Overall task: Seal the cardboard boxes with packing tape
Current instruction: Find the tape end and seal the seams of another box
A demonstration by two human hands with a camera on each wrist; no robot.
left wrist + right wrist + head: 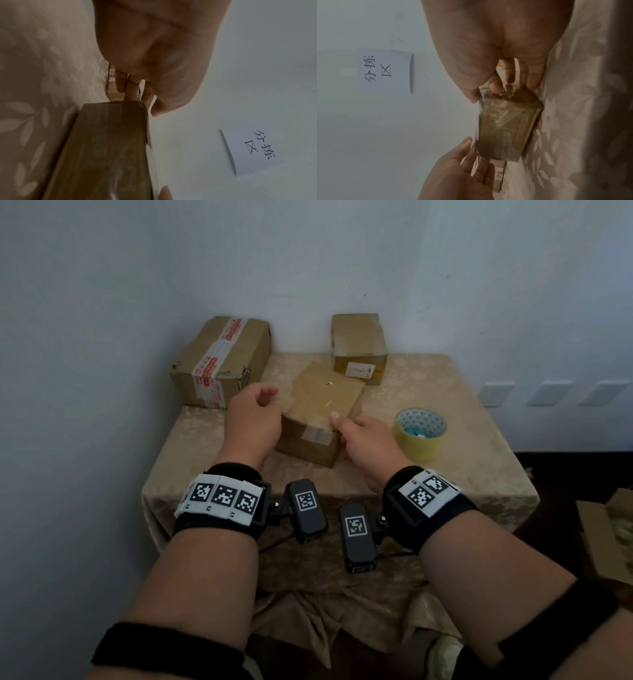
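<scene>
Head view shows the right hand as the working grip, thumb and curled fingers pinching the near right corner of the small taped box. That box lies directly ahead of the grip, its long axis running away toward the wall. Across the box, the left hand hovers loosely curled, holding nothing. Just right of the grip stands the packing tape roll. Farther off on the cloth-covered bench sit a printed-tape box and a smaller box.
</scene>
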